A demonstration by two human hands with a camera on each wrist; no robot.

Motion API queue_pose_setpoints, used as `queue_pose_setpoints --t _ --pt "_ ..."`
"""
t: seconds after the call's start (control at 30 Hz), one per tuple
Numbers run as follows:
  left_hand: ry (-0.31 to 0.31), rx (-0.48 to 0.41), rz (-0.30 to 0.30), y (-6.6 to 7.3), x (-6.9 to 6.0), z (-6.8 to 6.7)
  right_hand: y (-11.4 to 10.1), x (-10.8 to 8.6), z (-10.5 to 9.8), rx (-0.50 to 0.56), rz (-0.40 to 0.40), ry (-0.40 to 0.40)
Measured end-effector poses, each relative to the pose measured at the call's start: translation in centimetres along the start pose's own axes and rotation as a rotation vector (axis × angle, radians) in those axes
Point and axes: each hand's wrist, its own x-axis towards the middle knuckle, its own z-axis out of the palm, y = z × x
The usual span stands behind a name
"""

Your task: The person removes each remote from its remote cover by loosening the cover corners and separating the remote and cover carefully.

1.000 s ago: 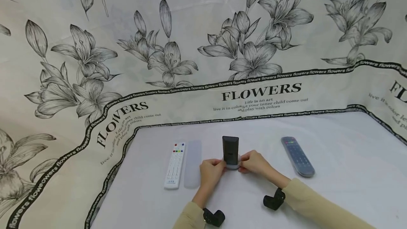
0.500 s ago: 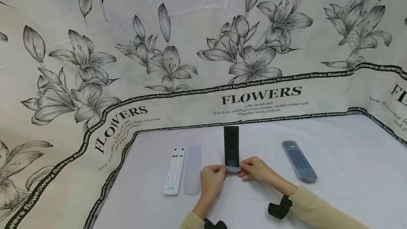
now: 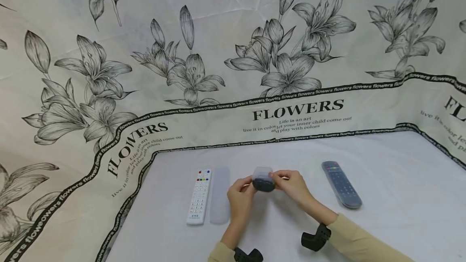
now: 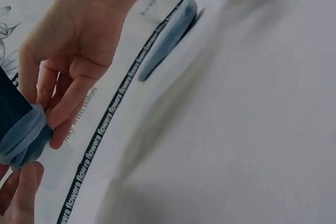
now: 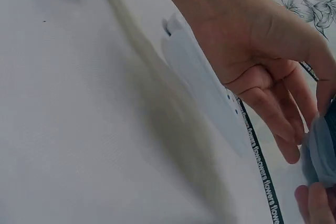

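Observation:
Between both hands a dark remote [image 3: 263, 185] is seen end-on in the head view, with a translucent sleeve [image 3: 263, 172] around its near end. The left hand [image 3: 242, 201] pinches the sleeve's left side, and the right hand [image 3: 296, 189] pinches its right side. In the left wrist view the bunched sleeve [image 4: 25, 136] wraps the end of the dark remote [image 4: 10, 103], fingers on both sides of it. The right wrist view shows the same sleeve [image 5: 319, 148] at the right edge, partly cut off.
A white remote [image 3: 199, 197] lies at the left beside a flat translucent sleeve [image 3: 220, 195]. At the right lies a blue-grey covered remote [image 3: 341, 184]. Flower-printed cloth [image 3: 204, 124] stands behind the white table surface [image 3: 284, 237].
The dark remote, upright with its long face showing before, has tipped so that its end faces the head camera. Both hands have risen slightly with it, still gripping the sleeve.

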Motion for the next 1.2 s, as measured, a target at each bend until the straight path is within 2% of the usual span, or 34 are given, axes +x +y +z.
queue_pose_setpoints --t 0.07,0.17,0.27,0.33,0.4,0.47,0.57,0.63,0.7,0.8,0.9,0.97,1.07,1.2 --pt "-0.046 -0.016 -0.055 0.8 0.1 0.1 -0.2 0.3 -0.1 -0.020 -0.085 0.073" --pt "-0.153 -0.047 -0.215 1.5 0.6 0.1 -0.4 0.8 -0.4 -0.061 -0.235 0.204" --pt "-0.349 -0.141 -0.364 2.4 0.8 -0.2 -0.6 1.3 -0.8 -0.100 -0.382 0.292" --pt "-0.466 -0.194 -0.412 2.7 0.9 -0.5 -0.7 1.6 -1.1 -0.116 -0.442 0.319" --pt "-0.566 -0.238 -0.428 2.7 0.8 -0.7 -0.7 1.8 -1.4 -0.122 -0.473 0.319" --pt "-0.596 -0.254 -0.421 2.6 0.7 -0.9 -0.6 1.8 -1.6 -0.110 -0.475 0.283" --pt "-0.581 -0.255 -0.400 2.4 0.4 -1.0 -0.4 1.7 -1.7 -0.037 -0.431 0.164" --pt "-0.546 -0.244 -0.385 2.3 0.1 -1.0 -0.4 1.6 -1.7 0.062 -0.360 0.063" --pt "-0.510 -0.239 -0.371 2.3 -0.2 -0.9 -0.6 1.5 -1.6 0.161 -0.250 -0.006" --pt "-0.478 -0.220 -0.348 2.4 -0.6 -0.8 -1.0 1.7 -1.7 0.278 -0.057 -0.066" --pt "-0.473 -0.189 -0.337 2.4 -0.9 -0.5 -1.4 2.1 -1.7 0.301 0.107 -0.081" --pt "-0.467 -0.169 -0.331 2.3 -1.2 -0.2 -1.6 2.4 -1.7 0.287 0.173 -0.081" --pt "-0.445 -0.145 -0.324 2.2 -1.5 0.3 -1.7 2.9 -1.6 0.278 0.227 -0.032" --pt "-0.415 -0.118 -0.294 2.2 -1.7 0.8 -1.9 3.3 -1.6 0.292 0.254 0.036"
